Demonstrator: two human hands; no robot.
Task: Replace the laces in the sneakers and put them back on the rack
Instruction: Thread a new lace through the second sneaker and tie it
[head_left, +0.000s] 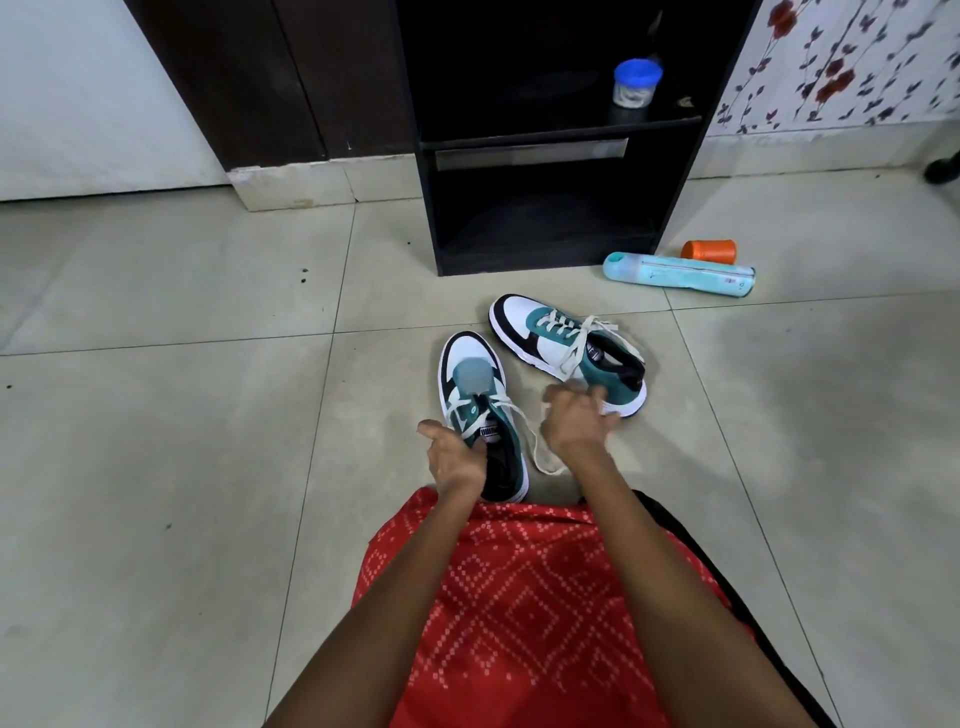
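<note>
lacing the near sneaker (470, 364), mid-frame: left hand (457, 460) grips its collar, right hand (574, 418) seems to pinch the lace (531, 441); next likely calls for pulling taut, then tying.

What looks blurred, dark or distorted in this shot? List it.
Head view: the right hand holding the white lace is motion-blurred; a smudged patch covers the tongue of the near teal-and-white sneaker; the black wooden rack has dim shelves; the wide-angle lens bends grout lines between the beige floor tiles.

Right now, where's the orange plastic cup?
Head view, upper right: the orange plastic cup lies on the floor beside the black rack, behind the pale blue bottle.
</note>
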